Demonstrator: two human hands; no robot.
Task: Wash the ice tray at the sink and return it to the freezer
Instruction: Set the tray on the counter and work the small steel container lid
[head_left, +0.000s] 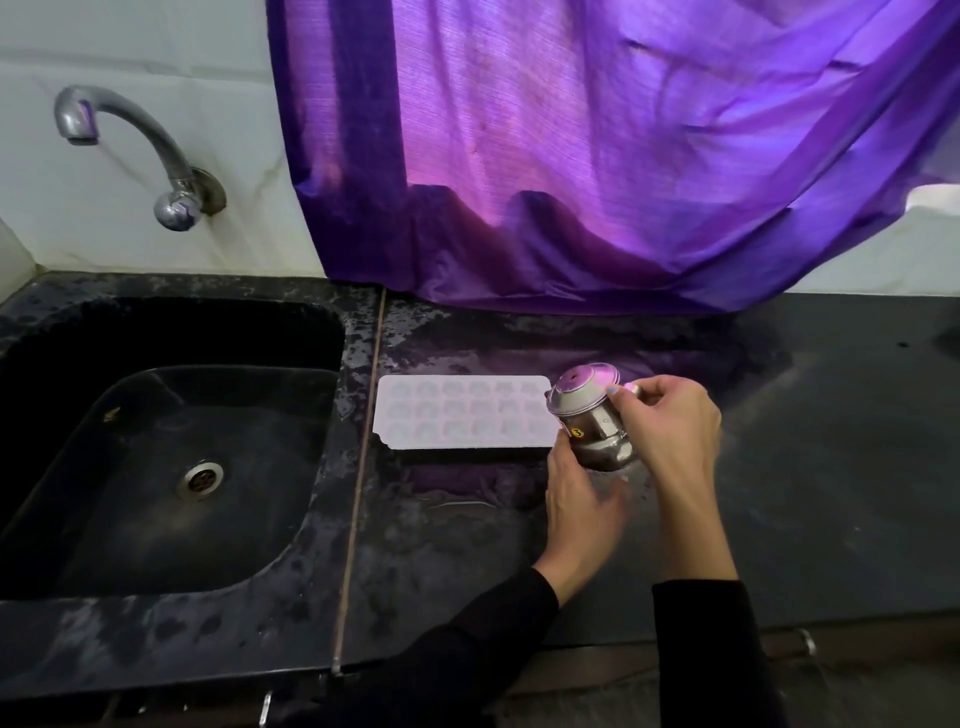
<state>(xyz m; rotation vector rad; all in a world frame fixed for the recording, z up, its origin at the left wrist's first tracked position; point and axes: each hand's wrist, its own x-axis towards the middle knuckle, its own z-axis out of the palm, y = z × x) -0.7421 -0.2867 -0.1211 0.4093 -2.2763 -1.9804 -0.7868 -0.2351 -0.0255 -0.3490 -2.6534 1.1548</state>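
Note:
A white ice tray (457, 413) lies flat on the wet black counter (779, 467), just right of the sink (171, 467). At the tray's right end I hold a small steel pot with a lid (592, 415), tilted toward the tray. My right hand (670, 431) grips its upper side near the lid. My left hand (582, 499) is under and beside its base, blurred, fingers curled toward it. Both sleeves are black.
The black sink has a metal drain (200, 479) and a curved steel tap (130, 150) on the tiled wall above it. A purple curtain (597, 156) hangs down onto the back of the counter. The counter's front edge runs along the bottom.

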